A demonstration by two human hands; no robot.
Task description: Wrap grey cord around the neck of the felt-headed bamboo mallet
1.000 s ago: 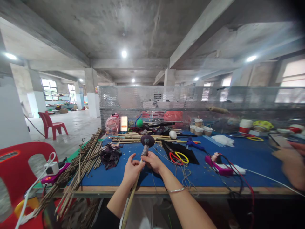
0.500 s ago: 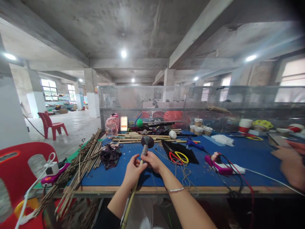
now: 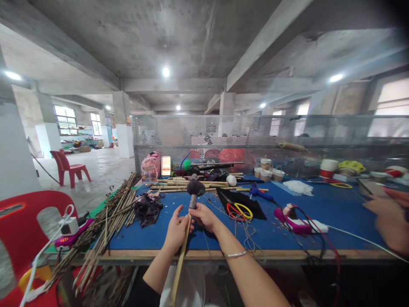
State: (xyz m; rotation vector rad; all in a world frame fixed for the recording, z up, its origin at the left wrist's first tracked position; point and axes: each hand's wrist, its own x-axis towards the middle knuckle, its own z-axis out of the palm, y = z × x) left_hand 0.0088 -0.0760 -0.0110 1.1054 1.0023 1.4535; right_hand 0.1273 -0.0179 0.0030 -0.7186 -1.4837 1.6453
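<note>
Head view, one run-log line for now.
left hand: holding bamboo stick | right hand: holding it just below grey wrapping | dark cloth ball: atop | red-and-yellow scissors: on black cloth

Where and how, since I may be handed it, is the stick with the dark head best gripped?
Probably on the bare stick below the left hand and right hand, from the near side: it is slim there, while the far end carries a grey-wrapped neck and bulky head.
</note>
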